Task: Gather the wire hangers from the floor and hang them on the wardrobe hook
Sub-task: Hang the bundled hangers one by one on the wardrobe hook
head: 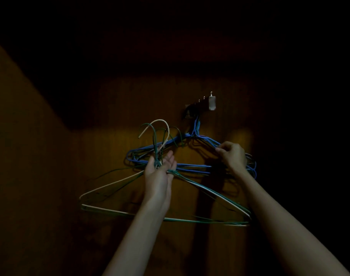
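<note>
A metal hook rail with several pegs is fixed to the dim brown wardrobe panel. A bunch of blue wire hangers hangs from its left end. My right hand pinches the right shoulder of those blue hangers. My left hand grips the necks of a bundle of green and white wire hangers, held below and left of the rail. Their hooks point up, free of the pegs.
The wardrobe's back panel is lit only around the hangers. A side wall slopes in at the left. Everything above and to the right is dark.
</note>
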The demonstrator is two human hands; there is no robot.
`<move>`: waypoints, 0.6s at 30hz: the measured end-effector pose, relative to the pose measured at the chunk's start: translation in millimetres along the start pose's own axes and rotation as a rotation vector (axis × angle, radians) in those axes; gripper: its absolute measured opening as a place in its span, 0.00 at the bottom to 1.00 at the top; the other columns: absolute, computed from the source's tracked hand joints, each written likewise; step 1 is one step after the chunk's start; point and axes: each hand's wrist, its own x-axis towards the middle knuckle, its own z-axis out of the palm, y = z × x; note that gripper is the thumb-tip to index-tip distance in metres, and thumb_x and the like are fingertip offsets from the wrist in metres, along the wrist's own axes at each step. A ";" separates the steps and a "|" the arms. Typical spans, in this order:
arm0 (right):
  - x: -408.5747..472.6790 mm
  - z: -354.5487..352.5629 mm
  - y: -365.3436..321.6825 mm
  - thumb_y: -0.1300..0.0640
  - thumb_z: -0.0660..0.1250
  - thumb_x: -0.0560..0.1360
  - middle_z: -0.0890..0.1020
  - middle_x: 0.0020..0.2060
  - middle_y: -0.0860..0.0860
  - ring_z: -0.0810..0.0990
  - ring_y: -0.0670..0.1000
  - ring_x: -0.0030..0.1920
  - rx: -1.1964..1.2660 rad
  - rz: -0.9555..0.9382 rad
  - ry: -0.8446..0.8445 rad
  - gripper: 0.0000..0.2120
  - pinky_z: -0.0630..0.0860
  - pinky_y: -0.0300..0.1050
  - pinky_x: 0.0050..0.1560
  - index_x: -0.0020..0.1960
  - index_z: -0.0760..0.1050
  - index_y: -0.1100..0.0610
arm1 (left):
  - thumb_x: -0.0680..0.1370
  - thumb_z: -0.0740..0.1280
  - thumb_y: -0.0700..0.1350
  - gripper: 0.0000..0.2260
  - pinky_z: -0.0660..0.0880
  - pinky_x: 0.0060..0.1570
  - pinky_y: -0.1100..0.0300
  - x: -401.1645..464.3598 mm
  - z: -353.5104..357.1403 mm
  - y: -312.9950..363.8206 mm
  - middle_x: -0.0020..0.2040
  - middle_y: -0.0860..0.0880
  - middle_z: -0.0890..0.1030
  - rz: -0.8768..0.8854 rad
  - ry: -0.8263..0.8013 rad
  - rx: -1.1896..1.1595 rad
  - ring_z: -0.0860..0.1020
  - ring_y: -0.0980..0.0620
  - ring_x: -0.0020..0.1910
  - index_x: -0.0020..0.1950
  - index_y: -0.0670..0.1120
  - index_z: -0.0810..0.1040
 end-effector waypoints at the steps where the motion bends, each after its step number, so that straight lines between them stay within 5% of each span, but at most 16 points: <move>1: -0.1 0.8 1.3 0.52 0.68 0.74 0.83 0.41 0.51 0.80 0.53 0.44 0.002 0.003 0.003 0.04 0.76 0.51 0.44 0.45 0.79 0.51 | 0.79 0.53 0.27 0.23 0.69 0.65 0.52 -0.3 -1.0 -0.1 0.63 0.34 0.73 0.000 0.003 0.000 0.72 0.41 0.65 0.73 0.39 0.61; 18: -21.1 -21.4 -0.1 0.57 0.69 0.74 0.80 0.55 0.54 0.76 0.55 0.57 -0.088 -0.103 0.128 0.11 0.75 0.53 0.56 0.56 0.80 0.55 | 0.79 0.52 0.28 0.26 0.67 0.68 0.50 -12.4 2.7 0.4 0.65 0.34 0.72 -0.020 0.018 -0.030 0.71 0.42 0.66 0.76 0.42 0.55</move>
